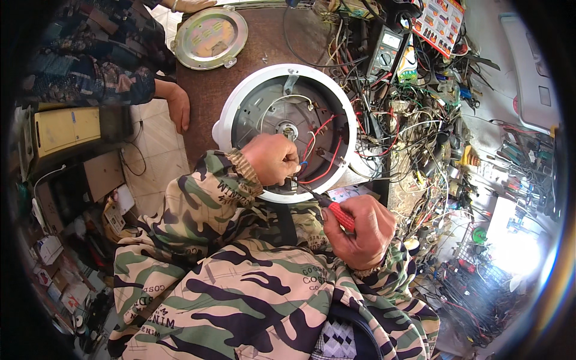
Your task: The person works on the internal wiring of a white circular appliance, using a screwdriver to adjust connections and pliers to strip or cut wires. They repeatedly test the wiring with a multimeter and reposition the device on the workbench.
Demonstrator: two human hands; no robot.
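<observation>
Item: round housing (224, 117), lying open on the near part of the surface (204, 99).
Hands: right hand (362, 231) gripping a red-handled tool (339, 216), its shaft pointing left over the near rim; left hand (270, 159) inside the housing, fingers curled together by the blue-tipped wire end; we cannot tell whether they pinch anything.
Hazards, as we judge them: the tool's shaft may slip, through an angled push, and jab the left fingers; a tug on the red wires (336, 157) could loosen a joint; a knock might tip or slide the housing.
Materials: white, smooth, ring-shaped rim; dull grey metal interior; thin, looping, glossy red wires; ribbed-looking tool handle. Far left, we list a round metal lid (211, 37), embossed and tabbed; beneath, worn brown wood. To the right, tangled cables (414, 144).
</observation>
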